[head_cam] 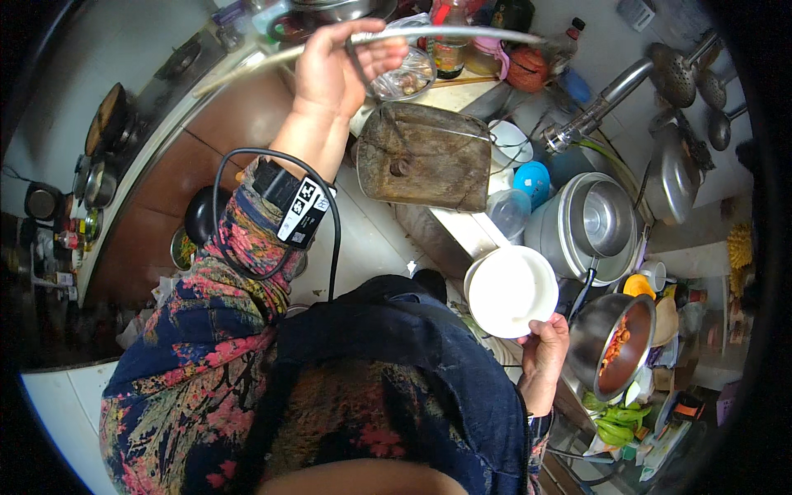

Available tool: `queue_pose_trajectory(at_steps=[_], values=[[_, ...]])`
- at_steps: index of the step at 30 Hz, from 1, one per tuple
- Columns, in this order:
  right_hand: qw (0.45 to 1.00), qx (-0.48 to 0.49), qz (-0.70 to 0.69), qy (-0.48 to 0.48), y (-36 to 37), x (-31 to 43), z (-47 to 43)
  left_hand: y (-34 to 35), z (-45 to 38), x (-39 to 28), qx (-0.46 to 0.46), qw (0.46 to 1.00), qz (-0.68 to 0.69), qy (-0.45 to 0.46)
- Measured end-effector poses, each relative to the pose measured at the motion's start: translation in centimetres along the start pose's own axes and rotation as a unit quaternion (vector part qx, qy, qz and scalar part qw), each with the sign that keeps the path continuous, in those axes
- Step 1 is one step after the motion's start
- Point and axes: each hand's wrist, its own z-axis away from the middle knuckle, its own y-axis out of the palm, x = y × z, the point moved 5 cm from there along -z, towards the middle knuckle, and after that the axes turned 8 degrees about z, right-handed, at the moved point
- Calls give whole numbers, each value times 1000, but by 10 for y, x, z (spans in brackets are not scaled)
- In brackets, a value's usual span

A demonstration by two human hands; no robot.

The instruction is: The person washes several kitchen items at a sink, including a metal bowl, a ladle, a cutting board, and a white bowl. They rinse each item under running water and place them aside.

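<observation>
My left hand is raised at the top, palm showing, with a long, slender utensil between thumb and fingers. Its far part is metallic and its near part looks pale and blurred; I cannot tell what kind of tool it is. A dark strip crosses the fingers. Low on the right, my right hand pinches the rim of a white bowl, thumb over the edge. The bowl is tilted towards me and looks empty; a second rim shows behind its left side.
A worn brown rectangular board or tray lies on the counter between the hands. Right of it are a blue lid, a large metal pot with a small pan on top, a dark bowl holding orange-red food, and green peppers.
</observation>
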Motion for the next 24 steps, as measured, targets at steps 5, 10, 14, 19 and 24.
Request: queue_pose_trajectory(at_steps=[5,10,14,19,24], values=[[1000,-6,-25,10,-4,-4,-4,-47,8,41,-41,996,-28,-75],[999,6,-37,14,2,-2,-9,-91,27,77,-168,963,-31,-209],[996,13,-79,23,13,2,-14,-103,32,109,-266,930,-3,-254],[991,53,-121,17,35,10,-24,-99,36,123,-279,925,14,-257],[990,77,-118,18,53,16,-32,-84,34,111,-252,944,1,-213]])
